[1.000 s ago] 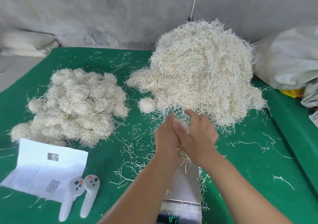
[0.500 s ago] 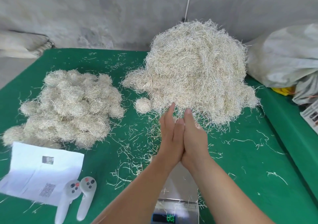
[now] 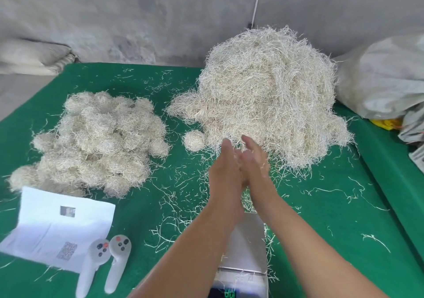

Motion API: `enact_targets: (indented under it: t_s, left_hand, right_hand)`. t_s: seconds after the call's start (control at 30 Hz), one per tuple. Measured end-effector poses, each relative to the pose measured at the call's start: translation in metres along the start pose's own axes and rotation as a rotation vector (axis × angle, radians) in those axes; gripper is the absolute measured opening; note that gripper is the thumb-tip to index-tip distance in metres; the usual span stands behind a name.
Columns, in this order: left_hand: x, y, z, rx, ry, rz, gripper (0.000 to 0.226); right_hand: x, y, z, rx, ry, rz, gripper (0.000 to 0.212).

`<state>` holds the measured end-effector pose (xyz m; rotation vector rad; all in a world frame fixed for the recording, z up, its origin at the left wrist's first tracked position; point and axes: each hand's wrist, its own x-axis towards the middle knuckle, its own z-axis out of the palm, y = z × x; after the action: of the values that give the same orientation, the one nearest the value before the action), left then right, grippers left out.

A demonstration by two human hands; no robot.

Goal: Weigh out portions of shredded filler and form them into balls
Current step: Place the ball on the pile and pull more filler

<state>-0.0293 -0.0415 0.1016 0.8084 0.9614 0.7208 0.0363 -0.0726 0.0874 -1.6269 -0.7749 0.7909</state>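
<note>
My left hand (image 3: 223,169) and my right hand (image 3: 255,160) are pressed palm to palm with straight fingers, above the far end of a metal scale (image 3: 246,247). A small wad of pale shredded filler (image 3: 238,160) shows in the gap between the palms; most of it is hidden. Just beyond my fingertips rises the big loose filler pile (image 3: 268,96). One finished ball (image 3: 194,140) lies alone at the pile's left foot. A heap of finished balls (image 3: 96,142) sits to the left. The scale's lit display (image 3: 226,294) is cut off at the bottom edge.
The green table (image 3: 321,217) is littered with stray shreds. A white paper sheet (image 3: 59,226) and two white hand controllers (image 3: 103,263) lie at the front left. Grey sacks (image 3: 385,77) crowd the right edge, another sack (image 3: 29,57) lies at the back left. A concrete wall stands behind.
My hands went from clasped around the wad to flat, palm against palm. They have slid against each other, and the right fingertips now reach farther than the left.
</note>
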Motion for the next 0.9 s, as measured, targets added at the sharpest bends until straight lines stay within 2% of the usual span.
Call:
enact_targets:
  t_s: [0.07, 0.1, 0.17, 0.23, 0.3, 0.43, 0.5, 0.53, 0.6, 0.7, 0.8, 0.9]
  left_hand:
    - [0.006, 0.006, 0.003, 0.116, 0.099, 0.161, 0.067]
    - [0.006, 0.008, 0.004, 0.153, 0.094, 0.249, 0.071]
    - [0.007, 0.008, 0.005, 0.291, 0.044, 0.473, 0.070]
    - [0.009, 0.002, 0.003, 0.431, 0.010, 0.667, 0.050]
    - [0.009, -0.004, 0.002, 0.496, -0.002, 0.703, 0.032]
    - [0.011, -0.004, 0.000, 0.714, -0.006, 0.771, 0.047]
    - [0.017, 0.002, -0.004, 0.753, -0.112, 0.771, 0.052]
    - [0.018, 0.004, -0.003, 0.708, -0.201, 0.754, 0.055]
    - [0.016, 0.000, 0.000, 0.542, -0.327, 0.633, 0.059]
    - [0.012, -0.010, 0.009, 0.371, -0.216, 0.524, 0.053]
    - [0.015, -0.011, 0.014, 0.253, -0.154, 0.397, 0.065]
    - [0.018, -0.017, 0.015, 0.253, -0.215, 0.308, 0.050]
  right_hand:
    - [-0.005, -0.007, 0.000, 0.509, -0.150, 0.202, 0.060]
    - [-0.007, -0.010, 0.000, 0.602, -0.138, 0.248, 0.056]
    - [-0.008, -0.014, 0.000, 0.527, -0.064, 0.208, 0.044]
    - [-0.007, -0.019, 0.003, 0.441, 0.014, 0.158, 0.043]
    - [-0.003, -0.024, 0.001, 0.522, 0.021, 0.102, 0.039]
    - [0.005, -0.026, -0.008, 0.565, -0.026, 0.125, 0.022]
    - [0.008, -0.028, -0.009, 0.537, -0.106, 0.107, 0.020]
    - [0.009, -0.030, -0.008, 0.541, -0.111, 0.102, 0.028]
    - [0.011, -0.029, -0.008, 0.522, -0.015, 0.098, 0.049]
    - [0.019, -0.018, -0.010, 0.350, 0.125, -0.002, 0.032]
    - [0.021, -0.013, -0.006, 0.435, 0.199, 0.072, 0.041]
    - [0.025, -0.006, -0.003, 0.377, 0.236, -0.014, 0.041]
